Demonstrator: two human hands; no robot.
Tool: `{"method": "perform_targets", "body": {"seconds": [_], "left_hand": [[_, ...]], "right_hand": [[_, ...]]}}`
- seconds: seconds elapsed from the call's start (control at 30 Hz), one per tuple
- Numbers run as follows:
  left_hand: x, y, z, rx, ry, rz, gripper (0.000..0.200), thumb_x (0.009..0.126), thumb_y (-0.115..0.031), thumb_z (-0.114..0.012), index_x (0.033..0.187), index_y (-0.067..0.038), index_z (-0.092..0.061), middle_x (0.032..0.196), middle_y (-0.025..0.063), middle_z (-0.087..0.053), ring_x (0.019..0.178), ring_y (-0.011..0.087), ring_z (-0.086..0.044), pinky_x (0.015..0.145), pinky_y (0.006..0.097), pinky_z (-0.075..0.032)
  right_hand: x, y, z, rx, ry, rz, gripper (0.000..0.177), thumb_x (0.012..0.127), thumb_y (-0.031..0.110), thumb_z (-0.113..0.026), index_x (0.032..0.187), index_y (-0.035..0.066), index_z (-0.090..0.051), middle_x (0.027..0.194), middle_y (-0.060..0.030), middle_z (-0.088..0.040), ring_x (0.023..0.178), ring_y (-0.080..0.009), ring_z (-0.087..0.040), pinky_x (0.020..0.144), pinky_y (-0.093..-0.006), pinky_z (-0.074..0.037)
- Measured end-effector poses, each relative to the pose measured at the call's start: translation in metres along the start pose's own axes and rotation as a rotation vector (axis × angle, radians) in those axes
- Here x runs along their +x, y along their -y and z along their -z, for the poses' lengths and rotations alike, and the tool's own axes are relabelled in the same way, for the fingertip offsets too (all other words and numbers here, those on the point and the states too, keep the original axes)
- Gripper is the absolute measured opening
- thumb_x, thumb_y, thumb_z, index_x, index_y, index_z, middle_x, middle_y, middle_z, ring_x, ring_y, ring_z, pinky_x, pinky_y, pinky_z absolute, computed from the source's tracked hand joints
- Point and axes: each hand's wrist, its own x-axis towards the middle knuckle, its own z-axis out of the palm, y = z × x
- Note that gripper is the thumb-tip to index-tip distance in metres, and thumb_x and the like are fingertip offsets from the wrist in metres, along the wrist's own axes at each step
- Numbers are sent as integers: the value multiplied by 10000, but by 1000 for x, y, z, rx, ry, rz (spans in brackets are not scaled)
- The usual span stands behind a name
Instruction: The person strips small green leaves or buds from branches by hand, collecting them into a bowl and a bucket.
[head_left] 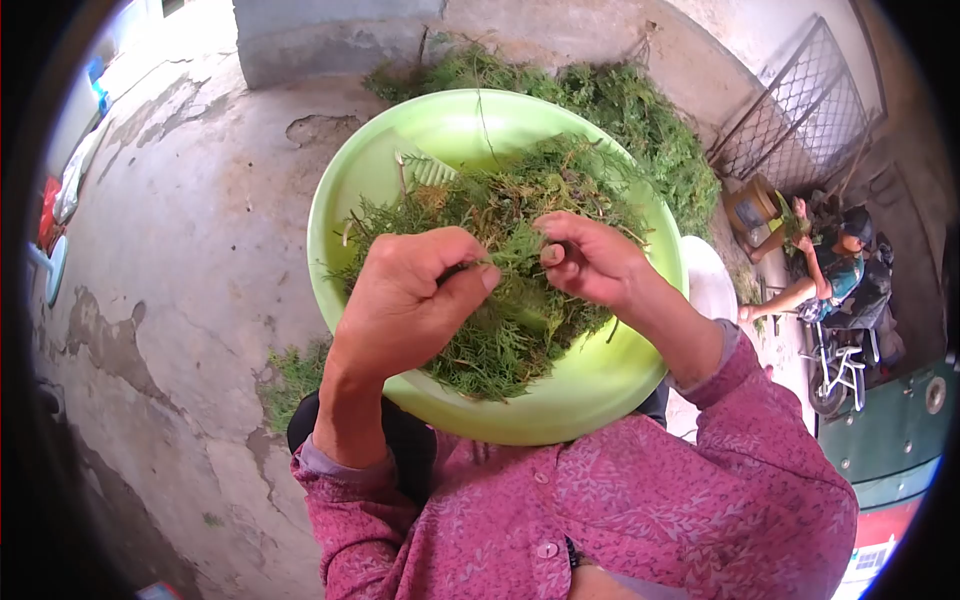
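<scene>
A large light green basin (600, 385) rests on my lap, with a heap of green and brownish sprigs (490, 365) inside. Over the left part of the heap, my left hand (415, 295) is closed, thumb pressed to the bent forefinger; whatever lies in the pinch is too small to make out. My right hand (597, 262) is above the middle right of the heap with its fingers curled, thumb and fingertips near a green sprig (522, 245) that lies between the two hands. Whether it grips that sprig is unclear.
Behind the basin, a pile of green branches (650, 130) lies against the wall. A small clump of greenery (298, 385) is on the floor at left. At right, another person (835, 265) sits holding greenery near a brown bucket (750, 212), a metal grille (795, 120) and a wheeled frame (838, 370).
</scene>
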Motion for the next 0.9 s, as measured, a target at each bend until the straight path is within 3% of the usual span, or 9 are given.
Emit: {"method": "perform_targets", "body": {"seconds": [0.1, 0.23, 0.5, 0.6, 0.63, 0.7, 0.73, 0.83, 0.9], "left_hand": [[3, 4, 1, -122, -35, 181, 73, 785, -47, -579, 760, 9, -540, 571, 90, -519, 509, 109, -488, 484, 275, -402], [5, 7, -12, -290, -66, 175, 76, 781, -34, -574, 821, 13, -530, 616, 97, -544, 528, 114, -501, 496, 275, -414], [4, 14, -13, 27, -128, 13, 126, 767, -40, -569, 742, 14, -459, 633, 197, -513, 523, 303, -521, 497, 342, -413], [5, 20, -15, 76, -105, 1, 147, 754, -44, -576, 727, 12, -444, 628, 204, -510, 542, 344, -522, 499, 361, -410], [6, 21, -15, 73, -97, -2, 147, 754, -44, -576, 727, 12, -444, 628, 204, -510, 542, 344, -522, 499, 361, -410], [5, 22, -16, 178, -44, -5, 83, 767, -27, -588, 787, -5, -511, 634, 117, -527, 524, 187, -513, 496, 296, -408], [4, 19, -17, 176, -38, -6, 83, 767, -27, -588, 787, -5, -511, 634, 117, -527, 524, 187, -513, 496, 296, -408], [2, 11, -23, 199, -37, -78, 85, 750, -21, -594, 788, -11, -518, 624, 131, -519, 505, 234, -508, 482, 304, -397], [2, 10, -30, 178, -45, -39, 132, 749, -61, -583, 759, -8, -463, 627, 189, -516, 592, 379, -529, 515, 411, -414]], "right_hand": [[-20, -8, -29, -283, -12, 49, 159, 764, 3, -591, 884, 79, -521, 753, -13, -559, 624, -105, -566, 454, -201, -431], [-25, -24, -40, -299, 133, 38, 270, 724, -3, -641, 955, 95, -541, 781, 9, -565, 623, -100, -554, 485, -194, -407], [-19, -29, -46, -428, 181, 123, 223, 758, 65, -655, 951, 97, -547, 748, 21, -556, 579, -65, -518, 478, -191, -375], [-16, -28, -42, -300, 205, 15, 197, 766, 94, -652, 934, 99, -549, 708, 21, -548, 564, -68, -514, 472, -194, -369], [-15, -29, -40, -318, 223, 30, 183, 761, 91, -646, 916, 99, -549, 692, 21, -544, 560, -71, -513, 471, -196, -368], [-16, -29, -40, -332, 236, 47, 169, 756, 87, -639, 898, 98, -548, 676, 21, -541, 555, -74, -512, 469, -198, -367], [-19, -27, -42, -340, 206, 44, 155, 749, 77, -626, 881, 97, -547, 669, 19, -540, 549, -77, -512, 469, -200, -368], [-20, -27, -41, -408, 172, 86, 138, 739, 60, -600, 861, 88, -540, 654, 13, -536, 533, -83, -509, 465, -204, -369], [-19, -28, -39, -472, 164, 132, 134, 737, 54, -587, 858, 81, -535, 647, 9, -533, 523, -86, -506, 463, -206, -368]]}}
